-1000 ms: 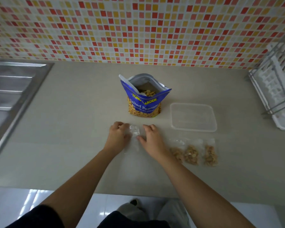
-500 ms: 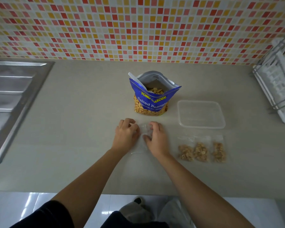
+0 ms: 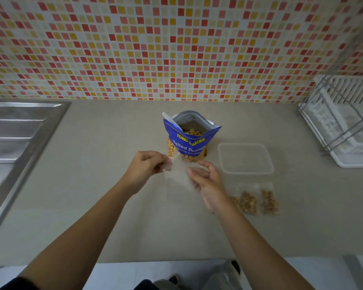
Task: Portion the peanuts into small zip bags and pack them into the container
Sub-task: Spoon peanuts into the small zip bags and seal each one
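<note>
Just above the countertop [image 3: 105, 206], the left hand [image 3: 146, 167] pinches the upper left corner of an empty zip bag [image 3: 177, 174], its fingers curled in tight against the thumb. The right hand [image 3: 209, 182] holds the bag's right side more loosely. Its fingers show through the clear plastic and the thumb sits on top, though blur makes it hard to tell how firm that grip is. The bag hangs between the two hands, clear of the surface, and its outline is faint.

Directly behind the hands stands the blue salted peanuts pouch [image 3: 190, 141], upright with its mouth open and peanuts visible inside. To the right of the pouch, a clear rectangular container [image 3: 221, 159] sits on the counter with nothing visible in it. In front of the container, near the right wrist, three filled zip bags [image 3: 248, 203] lie flat side by side, each with a clump of peanuts.

A steel sink drainboard [image 3: 15, 143] runs along the far left and a white dish rack [image 3: 342, 122] stands at the far right. A mosaic tile wall [image 3: 176, 49] in red, orange and cream rises behind the counter.
</note>
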`<state>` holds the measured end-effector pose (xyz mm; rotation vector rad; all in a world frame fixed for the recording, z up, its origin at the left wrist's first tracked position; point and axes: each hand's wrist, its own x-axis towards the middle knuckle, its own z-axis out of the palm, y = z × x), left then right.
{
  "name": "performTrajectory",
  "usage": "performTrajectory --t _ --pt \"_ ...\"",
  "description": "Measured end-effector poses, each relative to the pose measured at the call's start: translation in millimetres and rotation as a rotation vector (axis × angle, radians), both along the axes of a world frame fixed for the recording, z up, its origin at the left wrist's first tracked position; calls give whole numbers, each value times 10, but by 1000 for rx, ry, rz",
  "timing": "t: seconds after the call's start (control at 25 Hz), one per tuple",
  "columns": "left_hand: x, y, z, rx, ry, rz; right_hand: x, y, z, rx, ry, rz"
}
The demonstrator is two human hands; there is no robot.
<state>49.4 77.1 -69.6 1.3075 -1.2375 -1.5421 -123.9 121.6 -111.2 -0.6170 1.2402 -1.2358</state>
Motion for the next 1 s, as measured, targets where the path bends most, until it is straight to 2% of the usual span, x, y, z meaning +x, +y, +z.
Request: performTrajectory --t 0.12,0.28,0.4,0.52,0.6,0.8,0.88,1.0 --pt "-40 -10 173 -85 -46 -46 -114 -68 242 -110 10 -95" --pt "-80 -30 328 -187 -116 -61 -201 -76 427 -182 187 -30" --pt "-76 -25 428 -112 -17 -66 -251 -52 490 -195 308 1" --pt "-69 -43 489 -48 30 -106 -281 -53 600 -232 346 65" --pt "-91 -78 528 -93 -36 -114 -307 -81 675 -269 343 97" --pt "-218 -158 662 -374 -421 3 -382 -219 805 -257 318 36" --pt "-248 -185 710 -449 -457 -5 -428 -248 870 -315 558 27" --pt "-265 -228 839 -397 -393 -26 -514 -266 1013 -604 1071 166"
